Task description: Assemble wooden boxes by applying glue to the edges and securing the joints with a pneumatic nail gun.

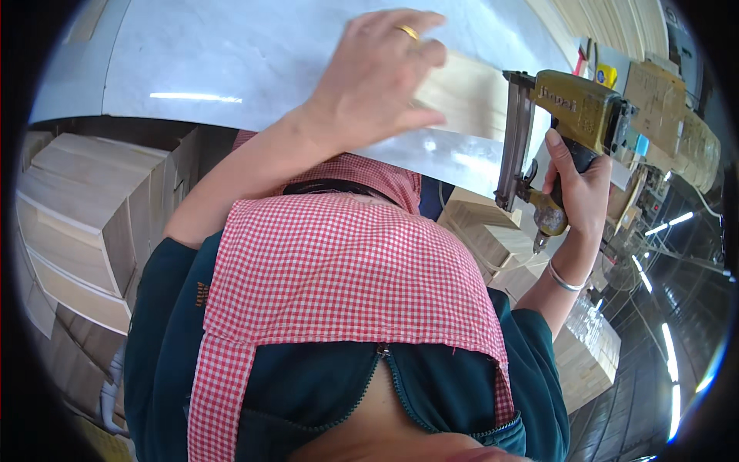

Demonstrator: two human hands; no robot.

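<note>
My right hand (577,185) is wrapped round the dark grip of a brass-coloured pneumatic nail gun (573,104). The gun's long magazine stands upright on its left side, beside the right end of a pale wooden board (466,96). That board lies on the glossy white worktop (231,58). Over the board's left end is my left hand (377,81), with thumb and fingers apart and slightly blurred. I see nothing held in it, though its palm side is partly hidden.
Stacked wooden boards (612,23) lie at the far right, near a yellow object (606,75) and a cardboard box (654,104). Wooden box-like pieces (81,185) are piled left of me. More wooden pieces (485,223) sit below the worktop's right edge.
</note>
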